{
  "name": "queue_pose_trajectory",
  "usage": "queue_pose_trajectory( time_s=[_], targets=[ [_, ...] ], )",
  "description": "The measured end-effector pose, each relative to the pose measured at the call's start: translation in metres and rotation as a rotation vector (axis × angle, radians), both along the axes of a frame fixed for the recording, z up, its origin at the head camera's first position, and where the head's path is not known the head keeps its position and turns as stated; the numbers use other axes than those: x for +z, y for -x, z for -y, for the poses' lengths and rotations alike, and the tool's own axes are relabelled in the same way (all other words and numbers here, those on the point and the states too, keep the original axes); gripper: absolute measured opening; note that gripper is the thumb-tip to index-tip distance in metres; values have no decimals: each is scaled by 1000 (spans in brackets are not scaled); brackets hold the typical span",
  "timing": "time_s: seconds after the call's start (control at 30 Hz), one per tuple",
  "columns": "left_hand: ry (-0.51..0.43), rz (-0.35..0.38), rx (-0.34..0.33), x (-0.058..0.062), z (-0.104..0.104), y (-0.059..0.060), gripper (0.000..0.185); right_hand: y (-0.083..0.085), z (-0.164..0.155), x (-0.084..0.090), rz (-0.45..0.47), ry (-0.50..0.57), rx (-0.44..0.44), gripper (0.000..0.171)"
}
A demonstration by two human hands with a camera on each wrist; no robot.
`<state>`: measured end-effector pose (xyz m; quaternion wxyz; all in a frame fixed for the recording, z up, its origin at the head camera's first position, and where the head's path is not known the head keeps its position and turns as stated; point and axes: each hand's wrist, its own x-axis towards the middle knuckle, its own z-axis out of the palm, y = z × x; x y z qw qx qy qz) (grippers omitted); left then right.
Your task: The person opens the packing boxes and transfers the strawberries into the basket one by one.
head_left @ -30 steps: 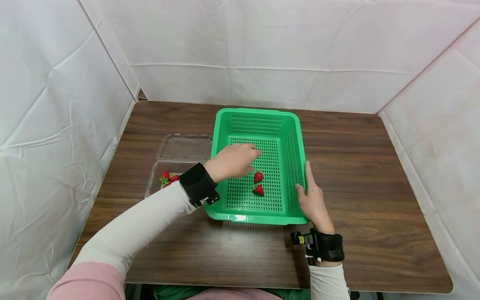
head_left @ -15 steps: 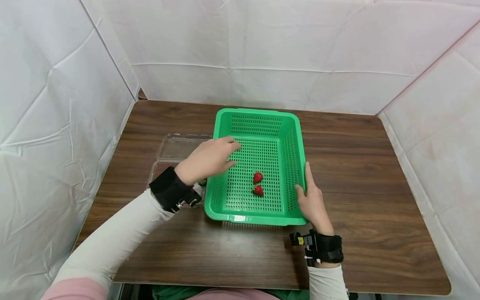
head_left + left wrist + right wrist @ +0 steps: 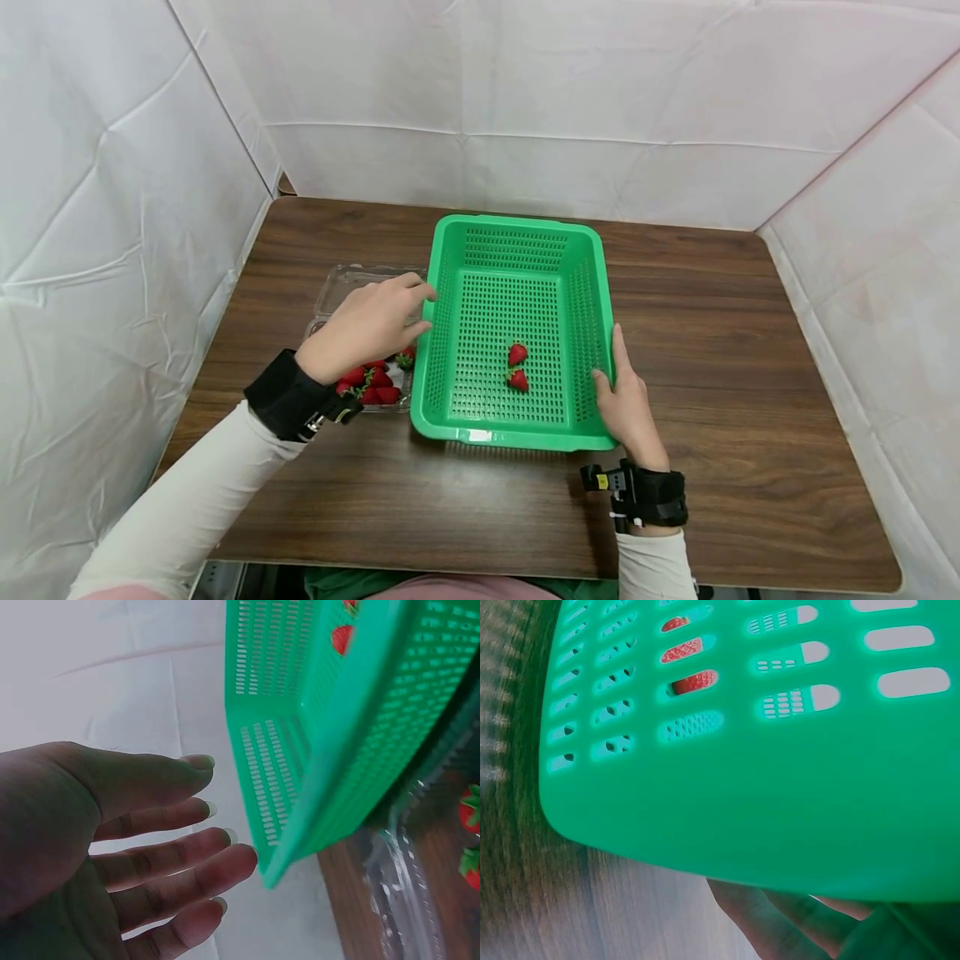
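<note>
- The left hand (image 3: 367,327) hovers with fingers spread and relaxed, holding nothing, above the clear plastic box (image 3: 352,287) of strawberries (image 3: 372,385) near the table's (image 3: 750,350) left edge.
- The right hand (image 3: 626,400) rests against the right wall of the green basket (image 3: 517,229), fingers straight along its rim, thumb hooked over the edge.
- The basket sits mid-table, touching the box; two strawberries (image 3: 517,367) lie inside, toward its near right corner.
</note>
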<state>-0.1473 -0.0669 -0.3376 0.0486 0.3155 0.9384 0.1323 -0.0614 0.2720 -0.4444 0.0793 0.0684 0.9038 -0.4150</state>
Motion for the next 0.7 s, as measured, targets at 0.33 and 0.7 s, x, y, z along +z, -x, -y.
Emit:
queue_pose_trajectory(
  time_s=[0.33, 0.7],
  targets=[
    [8, 48, 59, -22, 21, 4, 31, 1, -1, -1, -8, -2, 1, 77],
    [-17, 145, 72, -51, 30, 3, 36, 0, 0, -3, -21, -6, -2, 77]
  ],
)
